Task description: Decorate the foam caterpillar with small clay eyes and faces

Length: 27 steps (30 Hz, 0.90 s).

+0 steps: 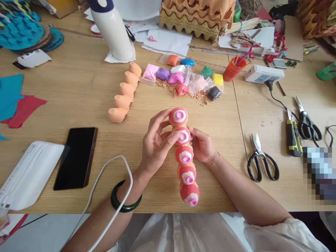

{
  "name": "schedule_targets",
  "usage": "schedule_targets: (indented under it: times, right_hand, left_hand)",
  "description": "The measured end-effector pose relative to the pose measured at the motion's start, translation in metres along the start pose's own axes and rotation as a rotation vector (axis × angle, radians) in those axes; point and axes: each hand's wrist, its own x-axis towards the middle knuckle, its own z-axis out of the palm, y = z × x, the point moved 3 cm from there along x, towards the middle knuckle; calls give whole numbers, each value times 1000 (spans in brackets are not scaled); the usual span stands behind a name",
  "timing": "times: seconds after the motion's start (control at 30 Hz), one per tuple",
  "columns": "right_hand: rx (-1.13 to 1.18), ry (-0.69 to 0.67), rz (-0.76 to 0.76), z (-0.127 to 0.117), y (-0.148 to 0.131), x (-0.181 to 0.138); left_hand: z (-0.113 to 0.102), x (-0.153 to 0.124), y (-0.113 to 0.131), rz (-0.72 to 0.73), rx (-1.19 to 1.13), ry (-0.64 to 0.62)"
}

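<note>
Between my hands is a strip of egg carton cups (184, 155), orange at the sides, each cup topped with red, white and a pink ring. My left hand (154, 143) grips its upper left side, thumb on the second cup and fingertips by the top one. From the right, my right hand (202, 144) pinches the edge near the second cup; some of its fingers are hidden behind the strip. A plain orange egg carton strip (123, 99) lies farther off to the left. Small bags of coloured clay (177, 77) lie beyond my hands.
Scissors (259, 157), a utility knife (293, 134) and a power strip (264, 74) are on the right. A phone (76, 157) and a white cable (126, 164) lie left. At the back stand a bottle (112, 33), a red cup (234, 70) and stacked egg trays (194, 17).
</note>
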Motion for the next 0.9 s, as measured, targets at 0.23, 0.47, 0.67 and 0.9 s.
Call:
schedule_targets:
  times: [0.23, 0.47, 0.67, 0.9]
  right_hand:
    - [26, 37, -13, -2, -2, 1]
    - [28, 33, -9, -1, -1, 1]
    - [22, 35, 7, -1, -1, 0]
    - [4, -5, -9, 1, -1, 0]
  left_hand:
    - [-3, -2, 3, 85, 137, -51]
    - [-1, -7, 10, 234, 313, -129]
    - [-1, -5, 8, 234, 317, -124]
    - [-1, -4, 8, 282, 349, -172]
